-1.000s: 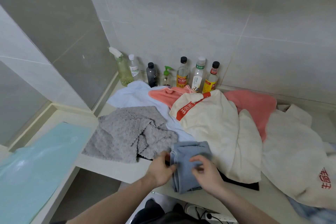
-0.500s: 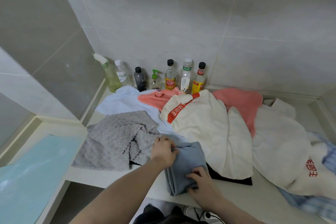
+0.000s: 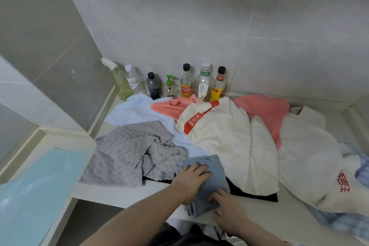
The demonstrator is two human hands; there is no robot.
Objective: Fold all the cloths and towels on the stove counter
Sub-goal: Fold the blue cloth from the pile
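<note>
Head view only. Blue-grey cloth (image 3: 209, 183), folded small, lies at front edge of surface (image 3: 123, 195), partly over black stove top (image 3: 257, 195); its near end hangs just past the edge. Left hand (image 3: 191, 178) lies flat on the cloth's upper left part, fingers straight, pressing down, holding nothing. Right hand (image 3: 225, 208) rests on cloth's near right corner, fingers roughly straight and spread; can't tell if thumb pinches the edge.

Rest of pile, all rel. to blue-grey cloth:
- grey textured towel (image 3: 131, 156) just left, crumpled, unfolded, touching the cloth's left side.
- light blue towel (image 3: 137, 109) behind-left, spread out, under the grey one.
- cream towel w/ red band (image 3: 223, 138) right behind & right, bunched, overlaps the cloth's far edge, drapes over stove top.
- pink towel (image 3: 265, 112) further back-right, partly under cream towel; a second pink bit shows back-left of the red band.
- second cream towel w/ red characters (image 3: 311, 158) well to the right, unfolded.
- blue-white striped cloth (image 3: 361, 166) far right, mostly under that second cream towel, blurred.

Row of bottles (image 3: 187, 84) stands along tiled back wall behind the pile: green spray bottle (image 3: 119, 82) at left end, then clear, dark, pump, three sauce-type btls. Pale teal board (image 3: 36, 191) sits far left of the cloth on a lower ledge.
</note>
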